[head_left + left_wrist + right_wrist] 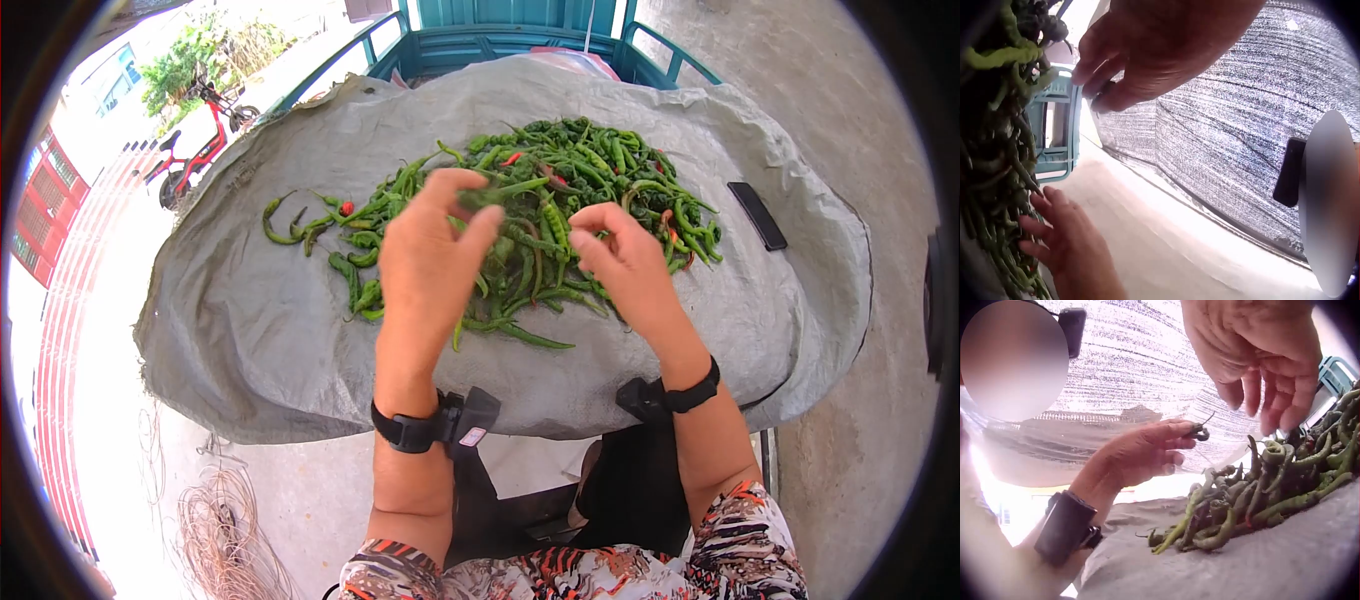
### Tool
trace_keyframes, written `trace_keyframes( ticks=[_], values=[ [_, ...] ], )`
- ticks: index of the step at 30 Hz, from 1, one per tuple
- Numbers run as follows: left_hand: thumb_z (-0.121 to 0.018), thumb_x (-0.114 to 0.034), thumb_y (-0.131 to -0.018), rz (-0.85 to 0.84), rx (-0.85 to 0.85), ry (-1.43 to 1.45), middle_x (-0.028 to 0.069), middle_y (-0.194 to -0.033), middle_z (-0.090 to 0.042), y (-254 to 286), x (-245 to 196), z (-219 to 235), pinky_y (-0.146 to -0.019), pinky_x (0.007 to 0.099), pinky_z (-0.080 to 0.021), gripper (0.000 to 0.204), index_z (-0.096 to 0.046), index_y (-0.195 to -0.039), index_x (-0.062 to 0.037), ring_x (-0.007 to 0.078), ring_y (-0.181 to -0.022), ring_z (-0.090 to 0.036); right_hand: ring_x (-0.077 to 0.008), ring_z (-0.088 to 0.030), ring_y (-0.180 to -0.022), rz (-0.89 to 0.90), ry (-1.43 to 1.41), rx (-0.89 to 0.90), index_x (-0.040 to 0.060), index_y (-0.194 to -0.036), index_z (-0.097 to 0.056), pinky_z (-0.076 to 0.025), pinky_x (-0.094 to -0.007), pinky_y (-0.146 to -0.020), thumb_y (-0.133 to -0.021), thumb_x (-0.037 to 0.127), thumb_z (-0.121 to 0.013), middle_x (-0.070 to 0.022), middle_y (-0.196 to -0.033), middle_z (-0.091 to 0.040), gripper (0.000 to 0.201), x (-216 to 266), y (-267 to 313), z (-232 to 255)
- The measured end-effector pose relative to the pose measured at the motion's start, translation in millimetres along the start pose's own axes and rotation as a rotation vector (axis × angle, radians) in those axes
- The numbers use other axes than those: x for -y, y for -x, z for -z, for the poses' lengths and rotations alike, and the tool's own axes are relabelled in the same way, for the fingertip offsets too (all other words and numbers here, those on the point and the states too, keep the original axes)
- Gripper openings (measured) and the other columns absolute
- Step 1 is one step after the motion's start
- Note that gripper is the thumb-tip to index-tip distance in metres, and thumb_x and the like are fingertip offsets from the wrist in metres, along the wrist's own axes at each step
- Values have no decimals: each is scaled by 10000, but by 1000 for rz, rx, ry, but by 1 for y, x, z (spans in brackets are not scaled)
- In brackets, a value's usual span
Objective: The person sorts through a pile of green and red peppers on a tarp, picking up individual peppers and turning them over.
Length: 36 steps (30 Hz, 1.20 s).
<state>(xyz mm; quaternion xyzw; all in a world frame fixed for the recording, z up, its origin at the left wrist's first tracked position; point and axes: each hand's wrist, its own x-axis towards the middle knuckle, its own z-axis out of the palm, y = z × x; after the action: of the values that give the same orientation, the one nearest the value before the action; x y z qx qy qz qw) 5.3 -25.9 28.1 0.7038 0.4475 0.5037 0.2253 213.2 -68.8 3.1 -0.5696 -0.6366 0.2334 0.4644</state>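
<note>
A heap of green chili peppers (pixel 540 215), with a few red ones among them, lies on a grey sheet (pixel 280 340). My left hand (pixel 430 255) is raised over the left side of the heap. Its thumb and fingers pinch a small dark green, curled pepper (pixel 1197 432) by the fingertips. The right hand (pixel 630 265) hovers above the heap's right side with fingers loosely bent. In the right wrist view, the right hand's fingers (pixel 1285 403) hang down close over the peppers, with nothing showing between them.
A black phone (pixel 757 215) lies on the sheet right of the heap. Behind the sheet stands a teal metal cart frame (pixel 515 40). A red bicycle (pixel 195 150) is at far left, and a tangle of cord (pixel 225 535) lies on the ground.
</note>
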Motion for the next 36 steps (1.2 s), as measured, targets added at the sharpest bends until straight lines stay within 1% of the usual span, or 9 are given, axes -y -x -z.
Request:
trace_keyframes(
  ticks=[1,3,6,9,13,20,29,32,36],
  values=[
    [-708,-117,-840,15,-50,-97,19,-733,-590,-2,4,4,-592,267,-436,300,-639,-1126,-63,101,-641,-555,-174,-631,-750,37,202,-14,22,-1125,-585,-507,-325,-718,-948,290,-601,-99,-1034,-646,322,-3,0,-4],
    [-693,-162,-856,44,-151,-290,53,-727,-615,-4,10,12,-609,306,-451,314,-630,-1147,-62,150,-637,-577,-202,-636,-781,-7,288,1,28,-1178,-557,-499,-356,-751,-924,293,-618,-123,-1065,-636,372,-8,0,-11],
    [-660,-255,-864,278,-58,-507,153,-823,-691,-5,15,20,-717,453,-497,374,-603,-1200,-99,356,-796,-667,-215,-644,-772,15,303,-1,33,-1237,-522,-500,-370,-751,-897,269,-646,-144,-1076,-632,432,-16,-4,-17],
    [-684,-210,-860,186,-120,-510,71,-680,-596,-3,20,14,-612,343,-437,411,-598,-1234,-63,180,-628,-568,-200,-644,-716,-72,125,38,20,-1258,-503,-508,-358,-702,-870,221,-676,-151,-1050,-635,470,-8,-6,-19],
    [-685,-177,-843,111,-30,-268,39,-622,-507,0,12,7,-578,325,-414,400,-607,-1207,-31,155,-574,-489,-159,-625,-639,-158,-145,110,-8,-1239,-508,-504,-314,-601,-847,138,-686,-135,-970,-645,454,-13,-10,-24],
    [-678,-148,-836,80,325,-45,51,-671,-580,4,5,2,-581,298,-423,332,-642,-1135,-10,122,-622,-526,-75,-549,-610,-213,-256,55,1,-1167,-573,-445,-231,-524,-862,88,-662,-43,-862,-622,329,-1,-5,-10],
    [-516,-203,-975,235,335,259,71,-829,-663,0,5,-6,-543,261,-441,338,-591,-1204,33,107,-589,-556,-38,-514,-634,-42,-572,34,25,-1170,-588,-423,-192,-533,-903,66,-637,2,-846,-595,274,22,3,14],
    [-497,-181,-983,240,318,306,84,-901,-670,0,3,-8,-535,239,-439,372,-536,-1286,32,102,-612,-573,-51,-528,-637,-58,-873,25,24,-1180,-582,-438,-205,-531,-911,71,-624,-12,-861,-612,277,15,3,17],
    [-490,-163,-983,252,221,496,95,-966,-671,0,1,-13,-535,210,-440,416,-478,-1356,21,97,-650,-590,-70,-545,-632,-97,-1062,181,26,-1197,-566,-460,-233,-517,-919,92,-616,-48,-912,-632,290,21,5,17]
  ],
)
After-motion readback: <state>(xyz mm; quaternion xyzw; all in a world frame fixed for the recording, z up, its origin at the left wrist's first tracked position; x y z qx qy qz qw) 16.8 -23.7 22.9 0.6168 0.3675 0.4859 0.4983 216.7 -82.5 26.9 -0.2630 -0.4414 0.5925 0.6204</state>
